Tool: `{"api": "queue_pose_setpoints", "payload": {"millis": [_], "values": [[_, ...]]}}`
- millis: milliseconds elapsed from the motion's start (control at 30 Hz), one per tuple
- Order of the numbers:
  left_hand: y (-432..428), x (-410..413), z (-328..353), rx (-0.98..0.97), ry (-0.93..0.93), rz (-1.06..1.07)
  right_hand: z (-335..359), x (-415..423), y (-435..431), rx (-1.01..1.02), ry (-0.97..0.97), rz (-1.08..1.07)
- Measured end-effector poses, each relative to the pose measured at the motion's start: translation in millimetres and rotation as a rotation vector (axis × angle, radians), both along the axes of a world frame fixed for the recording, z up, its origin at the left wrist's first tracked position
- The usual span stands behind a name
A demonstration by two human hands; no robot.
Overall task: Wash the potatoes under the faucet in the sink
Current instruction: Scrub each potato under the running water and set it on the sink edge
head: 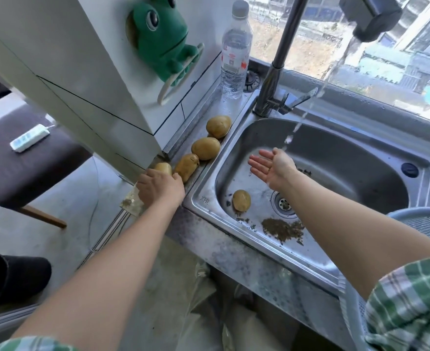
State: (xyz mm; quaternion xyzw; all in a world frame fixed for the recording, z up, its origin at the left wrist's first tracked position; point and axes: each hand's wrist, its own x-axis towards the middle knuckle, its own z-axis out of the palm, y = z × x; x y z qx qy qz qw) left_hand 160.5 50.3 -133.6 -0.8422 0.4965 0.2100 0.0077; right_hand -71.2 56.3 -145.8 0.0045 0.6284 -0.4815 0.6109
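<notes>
Steel sink, four potatoes lined on its left ledge, one potato in basin, water bottle upright behind

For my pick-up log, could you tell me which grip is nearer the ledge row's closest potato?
Left. The left grip holds that potato; the right grip is apart, open above the sink.

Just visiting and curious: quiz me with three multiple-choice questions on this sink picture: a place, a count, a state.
1. The lone brown potato in the round steel sink lies: A beside the drain; B on the windowsill; C in a hand.
2. Brown potatoes on the steel ledge: A two; B four; C six.
3. The grey metal faucet is: A off; B running; C wrapped.
A, it rests by the drain. B, four in a row, the left hand gripping the nearest potato. B, water falls onto the open right hand.
</notes>
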Motion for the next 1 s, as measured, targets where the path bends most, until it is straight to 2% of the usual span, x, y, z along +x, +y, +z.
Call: {"api": "queue_pose_setpoints", "payload": {"millis": [200,433,633,800,1000], "values": [[2.7,-14.1,4.4,-0.038,0.011,-0.067,-2.0,-5.2,2.0,-0.019,-0.029,-0.011],[3.1,-29.2,13.8,-0.224,-0.056,-0.174,-0.7,-12.1,-0.3,-0.078,-0.15,-0.073],[1.6,-64.5,21.6,-0.491,0.114,-0.41,-0.4,-22.6,-7.6,-0.142,-0.22,-0.104],[-10.6,-87.3,11.5,-0.397,0.303,-0.578,1.5,-28.3,-18.2,-0.192,-0.263,-0.083],[-32.6,-108.6,1.4,-0.31,0.385,-0.746,-1.9,-26.6,-32.4,-0.205,-0.349,0.009]]}}
